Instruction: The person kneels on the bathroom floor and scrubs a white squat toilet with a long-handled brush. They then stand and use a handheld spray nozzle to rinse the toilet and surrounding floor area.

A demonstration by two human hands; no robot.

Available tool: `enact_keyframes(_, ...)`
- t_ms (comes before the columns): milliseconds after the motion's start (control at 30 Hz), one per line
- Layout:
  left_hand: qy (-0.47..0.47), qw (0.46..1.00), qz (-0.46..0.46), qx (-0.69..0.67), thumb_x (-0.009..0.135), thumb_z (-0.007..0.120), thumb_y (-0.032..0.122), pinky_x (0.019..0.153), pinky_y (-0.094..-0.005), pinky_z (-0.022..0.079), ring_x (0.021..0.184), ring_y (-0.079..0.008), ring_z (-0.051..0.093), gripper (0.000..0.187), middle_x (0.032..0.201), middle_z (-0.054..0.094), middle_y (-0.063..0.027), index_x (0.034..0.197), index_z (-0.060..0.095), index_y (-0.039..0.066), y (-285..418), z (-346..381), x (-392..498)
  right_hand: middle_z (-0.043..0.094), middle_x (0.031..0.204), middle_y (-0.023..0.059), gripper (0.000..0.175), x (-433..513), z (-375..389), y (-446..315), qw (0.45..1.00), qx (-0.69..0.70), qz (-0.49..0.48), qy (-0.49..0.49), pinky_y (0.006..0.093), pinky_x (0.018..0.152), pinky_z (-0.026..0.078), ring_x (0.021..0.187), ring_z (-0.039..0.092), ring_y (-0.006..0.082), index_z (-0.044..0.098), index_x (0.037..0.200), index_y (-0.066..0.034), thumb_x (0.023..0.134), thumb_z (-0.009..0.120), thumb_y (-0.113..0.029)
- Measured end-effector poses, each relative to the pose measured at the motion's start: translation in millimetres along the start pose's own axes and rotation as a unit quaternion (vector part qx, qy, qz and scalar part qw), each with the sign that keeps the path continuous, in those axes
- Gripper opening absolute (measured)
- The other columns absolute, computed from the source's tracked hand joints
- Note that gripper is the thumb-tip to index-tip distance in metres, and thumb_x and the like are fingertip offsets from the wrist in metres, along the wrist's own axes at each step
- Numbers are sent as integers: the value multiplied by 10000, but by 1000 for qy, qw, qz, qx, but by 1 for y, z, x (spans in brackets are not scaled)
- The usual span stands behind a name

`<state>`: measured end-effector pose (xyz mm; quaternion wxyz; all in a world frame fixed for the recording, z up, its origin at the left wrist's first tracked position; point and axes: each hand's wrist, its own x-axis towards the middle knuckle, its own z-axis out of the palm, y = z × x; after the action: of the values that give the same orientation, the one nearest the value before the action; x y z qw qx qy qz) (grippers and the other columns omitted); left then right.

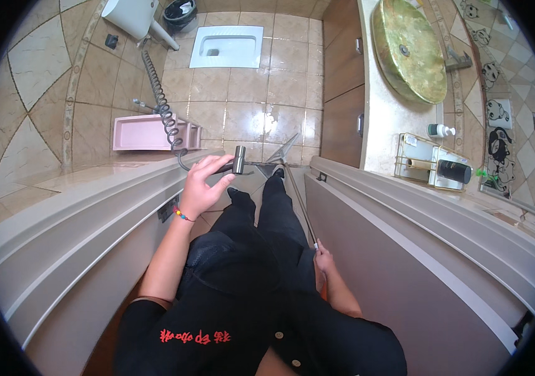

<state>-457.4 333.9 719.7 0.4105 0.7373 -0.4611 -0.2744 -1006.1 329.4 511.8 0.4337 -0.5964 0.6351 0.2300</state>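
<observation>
My left hand [206, 181], with a beaded bracelet at the wrist, holds a dark metal spray head [239, 160] in the doorway. From behind the fingers a grey coiled hose [161, 101] runs up the left side toward the wall. The long pole [300, 202] of a floor squeegee is in my right hand [324, 258], low beside my right thigh. Its triangular squeegee head [285, 149] rests on the tiles just past the threshold, ahead of my feet.
Wet floor tiles [244, 84] lead to a white squat toilet [253, 47]. At left are a pink plastic rack [140, 134] and a black-lined bin [180, 19]. A counter [380, 113] at right bears a green basin [410, 51] and a wire rack [408, 164]. Door frames flank me.
</observation>
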Motion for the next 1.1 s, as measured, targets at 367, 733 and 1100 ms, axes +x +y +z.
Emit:
enact_keyframes(367,18,998,-66,14,824,833,162,939,-387,459,1058,-288,688,451,1125,738,-91,1260,740,94,-8,-1,-7,689,1228,300,572,151,49,-154,998,-45,-36,-19,563,1015,515,1127,667,506,373,1634,-305,1063,419,-303)
enact_keyframes(733,41,995,-87,34,752,876,225,931,-399,467,1018,-267,678,470,1087,730,-53,1201,773,129,-16,-4,-21,703,1246,277,621,386,16,-435,994,-56,-74,-55,530,927,573,1043,717,439,314,1662,-283,1046,389,-259)
enact_keyframes(1100,12,995,-101,24,773,867,232,944,-390,438,1026,-228,662,484,1084,706,-20,1246,772,194,-29,-10,-24,729,1060,232,597,469,-10,-609,984,22,-174,19,544,712,568,875,721,395,427,1602,-187,1010,478,-251)
